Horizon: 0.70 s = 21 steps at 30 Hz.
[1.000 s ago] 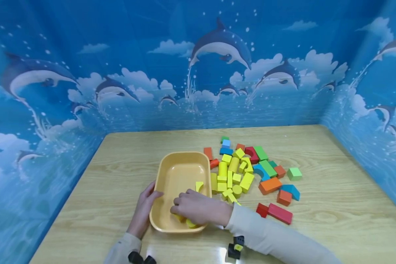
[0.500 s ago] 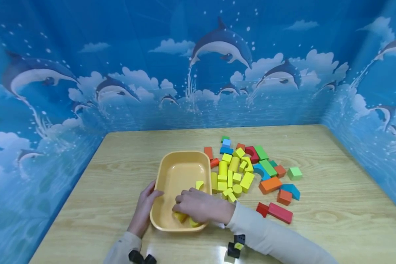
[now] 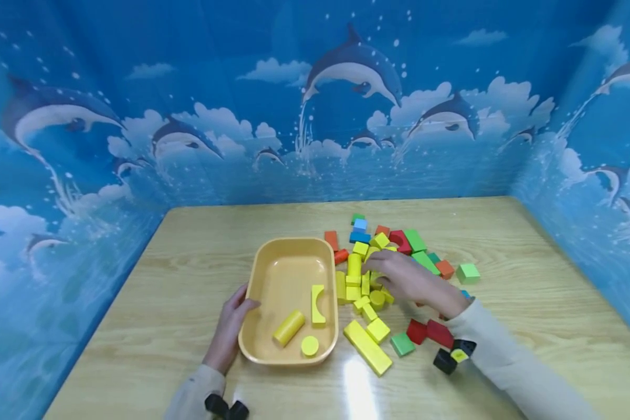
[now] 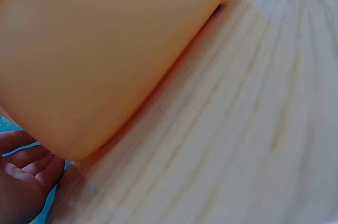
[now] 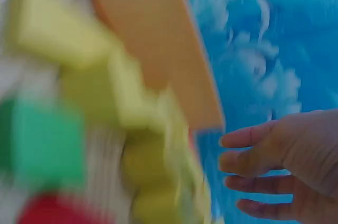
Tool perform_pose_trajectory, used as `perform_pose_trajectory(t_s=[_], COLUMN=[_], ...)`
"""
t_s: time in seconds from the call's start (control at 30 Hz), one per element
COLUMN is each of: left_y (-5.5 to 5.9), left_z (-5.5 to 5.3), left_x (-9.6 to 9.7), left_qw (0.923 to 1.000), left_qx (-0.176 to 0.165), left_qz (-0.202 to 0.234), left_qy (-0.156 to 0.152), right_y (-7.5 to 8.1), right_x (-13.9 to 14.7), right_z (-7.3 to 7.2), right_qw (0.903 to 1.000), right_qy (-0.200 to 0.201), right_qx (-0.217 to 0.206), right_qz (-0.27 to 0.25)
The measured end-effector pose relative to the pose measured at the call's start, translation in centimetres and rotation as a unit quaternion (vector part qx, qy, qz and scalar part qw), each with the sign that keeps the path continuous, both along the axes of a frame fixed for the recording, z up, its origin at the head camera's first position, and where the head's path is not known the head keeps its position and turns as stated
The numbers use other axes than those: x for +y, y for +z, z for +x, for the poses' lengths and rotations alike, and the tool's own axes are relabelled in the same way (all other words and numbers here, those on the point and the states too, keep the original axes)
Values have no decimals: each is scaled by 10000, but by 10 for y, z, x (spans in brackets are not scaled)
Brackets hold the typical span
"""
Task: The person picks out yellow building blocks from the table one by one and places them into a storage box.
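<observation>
My left hand point(image 3: 230, 326) grips the left rim of a tan plastic tray point(image 3: 266, 280), thumb over the edge and fingers along the outer wall. In the tray lie a yellow cylinder point(image 3: 289, 328), a yellow block with a curved cutout point(image 3: 318, 309) and a short round yellow block point(image 3: 310, 346). My right hand point(image 3: 406, 279) reaches over the pile of yellow blocks point(image 3: 354, 265) right of the tray, hiding part of it. In the right wrist view, my right hand point(image 5: 280, 166) has its fingers extended and apart, with nothing held.
Near the front lie a long yellow block point(image 3: 368, 348), a yellow cube point(image 3: 378, 331), a green block point(image 3: 402, 344) and red blocks point(image 3: 417, 331). Blue blocks point(image 3: 360, 238), more green blocks point(image 3: 468, 273) and an orange-red block point(image 3: 331, 239) surround the pile. A dolphin-print curtain point(image 3: 315, 175) borders the wooden table point(image 3: 215, 233).
My right hand has left the tray and moved right and away from me over the yellow pile. The cylinder and round block now show uncovered in the tray. My left hand stays put.
</observation>
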State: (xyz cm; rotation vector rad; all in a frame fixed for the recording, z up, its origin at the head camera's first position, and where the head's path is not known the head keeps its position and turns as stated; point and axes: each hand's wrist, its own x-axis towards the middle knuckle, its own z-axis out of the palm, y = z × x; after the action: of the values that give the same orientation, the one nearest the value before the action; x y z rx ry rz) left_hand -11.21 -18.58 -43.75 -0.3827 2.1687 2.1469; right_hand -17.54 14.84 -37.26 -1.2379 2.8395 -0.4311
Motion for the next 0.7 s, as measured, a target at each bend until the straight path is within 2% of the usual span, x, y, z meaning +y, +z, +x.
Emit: perform_pose_trajectory(t_s=[0.17,0.33,0.47,0.7], left_y=[2,3,2,3], left_z=[-1,0,2,2], left_x=[-3,-2,-1,0], left_qw=[9999,9999,9999,9999], left_qx=[-14,-59,-76,-118], left_qz=[-102,-27,4,33], left_qy=[-54,-150,-122,-96], right_y=[-19,-35,-42,-43], right_x=[30,37,38,42], right_z=[3,12,13,11], right_qw=[9957,9906,9919,9948], right_qy=[-820,-1214,-1168,-1003], right_qx=[-344,-632,-501,-131], right_qz=[248,55,53,89])
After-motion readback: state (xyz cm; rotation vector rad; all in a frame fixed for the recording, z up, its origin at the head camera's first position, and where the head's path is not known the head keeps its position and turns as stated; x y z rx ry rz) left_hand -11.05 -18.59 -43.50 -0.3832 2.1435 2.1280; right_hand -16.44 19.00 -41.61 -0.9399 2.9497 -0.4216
